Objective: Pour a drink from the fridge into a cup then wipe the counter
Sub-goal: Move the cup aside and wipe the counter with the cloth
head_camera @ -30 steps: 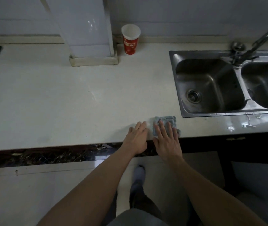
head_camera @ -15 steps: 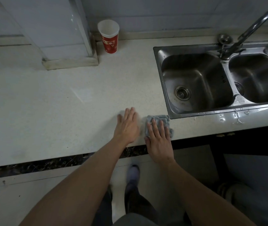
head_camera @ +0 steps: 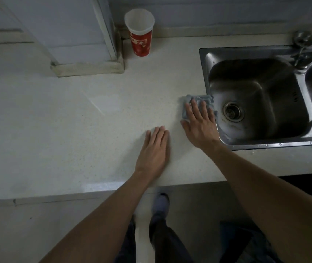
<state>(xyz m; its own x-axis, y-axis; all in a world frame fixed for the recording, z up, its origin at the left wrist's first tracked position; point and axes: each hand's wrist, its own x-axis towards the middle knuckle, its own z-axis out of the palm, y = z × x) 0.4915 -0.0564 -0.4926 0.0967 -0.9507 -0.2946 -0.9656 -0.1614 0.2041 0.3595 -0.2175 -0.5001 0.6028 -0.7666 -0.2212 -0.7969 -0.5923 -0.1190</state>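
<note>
Pressing the cloth (head_camera: 205, 98) onto the worktop (head_camera: 75, 120) beside the sink (head_camera: 246, 49), your right hand (head_camera: 200, 126) was flat, fingers straight. Your left hand (head_camera: 155, 152) lay flat, holding nothing. The cup (head_camera: 140, 38) stood by the wall (head_camera: 227, 12).

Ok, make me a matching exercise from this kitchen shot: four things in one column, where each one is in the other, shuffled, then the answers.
Things
1. cup
2. cloth
3. left hand
4. drain

Places
A. flat on the bare counter, holding nothing
B. in the bottom of the sink
C. upright at the back, near the wall
D. under the right hand, beside the sink's rim

Pairs: 1-C, 2-D, 3-A, 4-B
</note>
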